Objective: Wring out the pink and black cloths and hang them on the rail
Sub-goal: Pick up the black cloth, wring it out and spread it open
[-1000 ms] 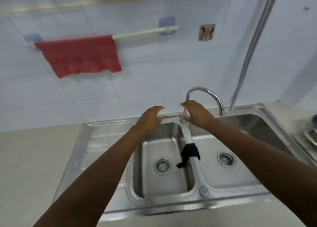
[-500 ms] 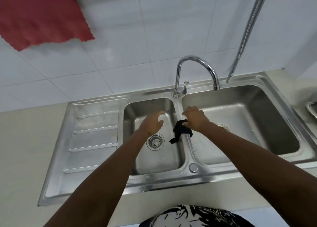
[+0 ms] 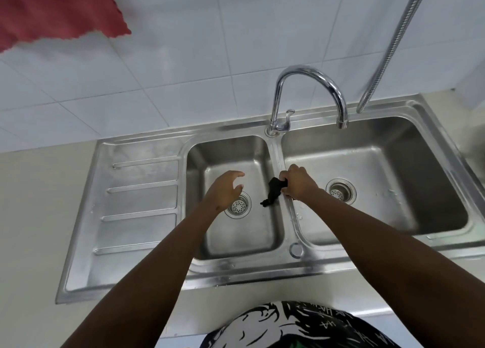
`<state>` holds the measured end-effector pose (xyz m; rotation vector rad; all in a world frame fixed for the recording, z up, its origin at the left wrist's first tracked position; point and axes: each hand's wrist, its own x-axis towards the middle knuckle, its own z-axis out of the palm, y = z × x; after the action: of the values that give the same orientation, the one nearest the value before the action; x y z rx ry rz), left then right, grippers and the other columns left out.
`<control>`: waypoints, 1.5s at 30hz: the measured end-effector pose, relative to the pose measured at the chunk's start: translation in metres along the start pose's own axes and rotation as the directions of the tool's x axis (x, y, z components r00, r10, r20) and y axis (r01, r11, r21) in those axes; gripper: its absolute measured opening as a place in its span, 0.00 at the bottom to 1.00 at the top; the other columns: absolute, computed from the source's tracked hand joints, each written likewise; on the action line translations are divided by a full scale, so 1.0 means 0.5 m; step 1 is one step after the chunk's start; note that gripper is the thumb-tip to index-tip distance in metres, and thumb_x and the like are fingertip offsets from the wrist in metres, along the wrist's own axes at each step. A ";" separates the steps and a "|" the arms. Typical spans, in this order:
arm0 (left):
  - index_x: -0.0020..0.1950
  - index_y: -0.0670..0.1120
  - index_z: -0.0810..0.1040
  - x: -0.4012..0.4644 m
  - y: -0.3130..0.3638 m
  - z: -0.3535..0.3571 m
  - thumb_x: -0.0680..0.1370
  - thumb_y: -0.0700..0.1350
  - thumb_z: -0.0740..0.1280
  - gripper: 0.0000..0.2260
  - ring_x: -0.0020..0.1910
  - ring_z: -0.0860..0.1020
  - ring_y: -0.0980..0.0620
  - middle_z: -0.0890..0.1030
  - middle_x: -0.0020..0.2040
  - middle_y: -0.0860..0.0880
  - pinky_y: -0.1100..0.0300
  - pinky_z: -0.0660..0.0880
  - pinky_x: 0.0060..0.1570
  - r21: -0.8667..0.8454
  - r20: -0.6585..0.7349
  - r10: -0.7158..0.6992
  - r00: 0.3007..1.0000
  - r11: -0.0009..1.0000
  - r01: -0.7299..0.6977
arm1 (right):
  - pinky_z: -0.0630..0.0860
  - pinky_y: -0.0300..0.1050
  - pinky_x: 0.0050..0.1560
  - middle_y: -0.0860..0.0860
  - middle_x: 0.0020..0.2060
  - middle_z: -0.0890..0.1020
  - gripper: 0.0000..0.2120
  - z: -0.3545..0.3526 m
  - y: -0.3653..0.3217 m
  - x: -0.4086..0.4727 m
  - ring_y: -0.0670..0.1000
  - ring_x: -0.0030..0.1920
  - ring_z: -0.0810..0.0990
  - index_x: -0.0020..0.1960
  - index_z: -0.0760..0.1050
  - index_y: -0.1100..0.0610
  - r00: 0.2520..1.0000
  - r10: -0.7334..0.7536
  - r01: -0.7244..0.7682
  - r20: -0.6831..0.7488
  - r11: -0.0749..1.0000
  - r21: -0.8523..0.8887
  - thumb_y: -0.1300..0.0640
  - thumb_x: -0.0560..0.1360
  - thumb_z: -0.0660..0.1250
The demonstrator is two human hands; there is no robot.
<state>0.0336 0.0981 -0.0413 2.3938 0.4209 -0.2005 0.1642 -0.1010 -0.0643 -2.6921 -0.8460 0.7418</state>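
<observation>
A small black cloth point(image 3: 273, 192) lies bunched over the divider between the two steel basins, its tail hanging into the left basin. My right hand point(image 3: 296, 182) is closed on its upper end at the divider. My left hand point(image 3: 227, 190) hovers over the left basin with fingers spread, a short way left of the cloth and holding nothing. The pink cloth point(image 3: 57, 11) hangs flat against the tiled wall at the top left; the rail that carries it is out of frame.
A double steel sink point(image 3: 296, 250) with a ribbed drainboard point(image 3: 136, 206) on its left sits in a pale counter. A curved chrome tap point(image 3: 309, 95) rises behind the divider. A metal hose point(image 3: 388, 43) hangs at the right.
The view has tilted down, so the rail has left the frame. Both hands dropped from the tap to the divider, and my right hand has closed on the black cloth.
</observation>
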 end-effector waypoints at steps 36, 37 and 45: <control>0.48 0.42 0.77 -0.059 0.172 -0.158 0.76 0.36 0.56 0.10 0.33 0.75 0.50 0.77 0.34 0.47 0.51 0.75 0.41 -0.296 0.262 0.132 0.956 0.954 -0.050 | 0.68 0.47 0.65 0.62 0.61 0.73 0.22 -0.229 -0.146 -0.196 0.59 0.62 0.73 0.65 0.74 0.60 0.934 -0.324 0.347 -0.151 0.924 0.160 0.54 0.73 0.60; 0.45 0.49 0.78 -0.061 0.176 -0.167 0.75 0.36 0.57 0.13 0.30 0.73 0.53 0.75 0.33 0.49 0.56 0.74 0.37 -0.280 0.272 0.122 0.954 0.959 -0.043 | 0.68 0.47 0.65 0.61 0.61 0.72 0.23 -0.221 -0.156 -0.197 0.59 0.62 0.72 0.65 0.73 0.59 0.944 -0.301 0.316 -0.131 0.943 0.108 0.57 0.71 0.63; 0.43 0.51 0.72 -0.061 0.153 -0.221 0.77 0.59 0.62 0.13 0.30 0.70 0.56 0.72 0.33 0.54 0.62 0.67 0.31 0.107 0.293 0.113 0.949 0.983 -0.150 | 0.76 0.54 0.49 0.59 0.56 0.74 0.16 -0.191 -0.179 -0.162 0.60 0.53 0.76 0.55 0.68 0.60 0.904 -0.268 0.190 -0.333 0.950 -0.247 0.65 0.69 0.67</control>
<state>0.0356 0.1091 0.0961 2.4574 0.1154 -0.5195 0.1152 -0.0814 0.0801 -2.7090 -1.1672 0.0960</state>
